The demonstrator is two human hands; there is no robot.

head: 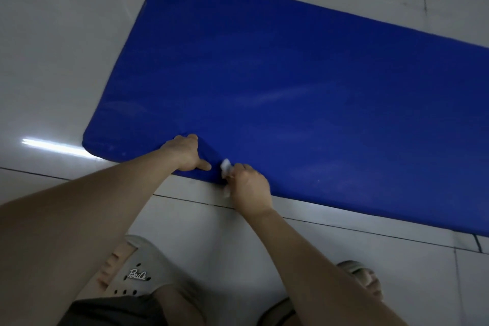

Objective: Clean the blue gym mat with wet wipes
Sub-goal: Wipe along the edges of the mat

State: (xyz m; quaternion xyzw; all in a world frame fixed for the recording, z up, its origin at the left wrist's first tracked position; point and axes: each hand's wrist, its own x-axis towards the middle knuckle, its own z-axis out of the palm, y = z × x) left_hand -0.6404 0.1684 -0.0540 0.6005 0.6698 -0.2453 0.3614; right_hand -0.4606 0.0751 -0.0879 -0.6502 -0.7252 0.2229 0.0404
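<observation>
The blue gym mat [291,82] lies flat on a pale tiled floor, running from the near left corner away to the right. My left hand [186,152] grips the mat's near edge, fingers curled over it and thumb pointing right. Just to its right, my right hand [250,188] holds a small crumpled white wet wipe [225,165] against the same near edge. Part of the wipe is hidden inside my fist.
Grey-white floor tiles [66,47] with dark grout lines surround the mat. My feet in pale slippers stand close to the mat's near edge: the left slipper [137,272], the right slipper [357,272]. A bright light reflection [53,145] streaks the floor at left.
</observation>
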